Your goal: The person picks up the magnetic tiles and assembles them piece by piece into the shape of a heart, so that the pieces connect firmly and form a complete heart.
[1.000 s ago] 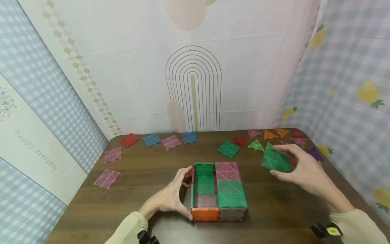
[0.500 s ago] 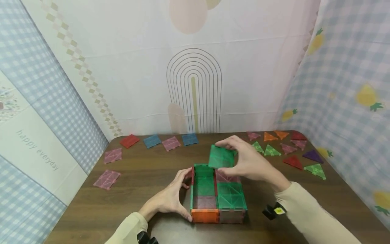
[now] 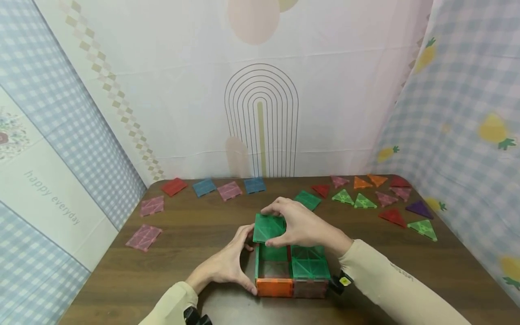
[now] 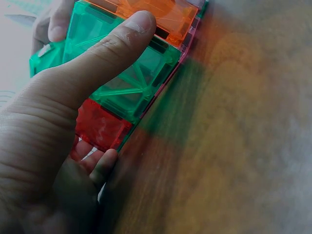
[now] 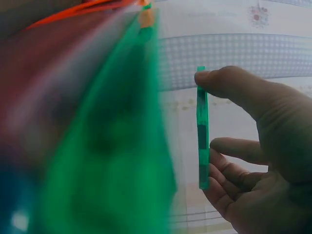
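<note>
A low box of translucent magnetic tiles [image 3: 274, 287] sits on the table, its left half open on top and its right half covered. My left hand [image 3: 229, 262] steadies the box's left side, thumb near the front corner and fingers toward the back. In the left wrist view that thumb lies across a green wall tile [image 4: 134, 95], with fingertips by a red wall tile [image 4: 102, 124]. Over the back of the open half, my right hand [image 3: 302, 223] pinches a green square tile [image 3: 268, 228] by opposite edges. The right wrist view shows this tile [image 5: 203, 131] edge-on.
Red, blue and pink square tiles [image 3: 229, 191] lie along the table's back and left. Another green square tile [image 3: 308, 200] lies behind the box. Several triangular tiles [image 3: 393, 217] are spread at the back right. A patterned cloth [image 3: 183, 113] hangs behind the table.
My right hand has carried the green square tile leftward from the table's right side to above the box's open half. My left hand has stayed at the box.
</note>
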`<act>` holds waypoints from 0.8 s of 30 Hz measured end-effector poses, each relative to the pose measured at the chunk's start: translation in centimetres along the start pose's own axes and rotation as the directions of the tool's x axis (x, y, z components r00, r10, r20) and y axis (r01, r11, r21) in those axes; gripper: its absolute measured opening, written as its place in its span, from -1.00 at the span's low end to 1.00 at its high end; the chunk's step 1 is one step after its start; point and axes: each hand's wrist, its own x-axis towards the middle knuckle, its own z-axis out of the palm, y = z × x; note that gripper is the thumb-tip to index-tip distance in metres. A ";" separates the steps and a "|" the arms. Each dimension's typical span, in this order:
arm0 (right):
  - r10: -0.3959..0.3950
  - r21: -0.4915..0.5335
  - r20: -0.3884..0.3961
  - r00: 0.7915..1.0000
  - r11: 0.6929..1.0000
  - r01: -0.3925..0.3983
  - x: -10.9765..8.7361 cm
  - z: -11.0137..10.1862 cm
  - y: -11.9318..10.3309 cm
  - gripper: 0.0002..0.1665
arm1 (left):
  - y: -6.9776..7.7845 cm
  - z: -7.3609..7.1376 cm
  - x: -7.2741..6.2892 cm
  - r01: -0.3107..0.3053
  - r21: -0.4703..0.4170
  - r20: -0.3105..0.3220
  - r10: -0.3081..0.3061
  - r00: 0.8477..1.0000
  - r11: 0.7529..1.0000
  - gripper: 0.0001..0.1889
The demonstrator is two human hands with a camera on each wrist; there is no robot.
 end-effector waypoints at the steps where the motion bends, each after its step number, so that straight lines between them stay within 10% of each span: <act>1: 0.006 -0.006 0.005 1.000 1.000 -0.006 0.0 0.1 0.1 -0.15 | 0.0 0.0 0.0 0.000 -0.004 0.002 0.000 1.000 1.000 0.60; 16: -0.016 0.003 0.036 0.999 1.000 0.016 -0.5 0.5 2.4 -0.17 | -0.1 -0.1 0.1 -0.040 -0.009 0.003 0.040 0.999 0.999 0.62; 24: 0.110 0.125 -0.231 0.967 0.989 -0.083 -1.5 -2.5 7.1 -0.20 | 0.0 0.0 0.1 -0.030 -0.008 -0.005 0.030 1.000 1.000 0.65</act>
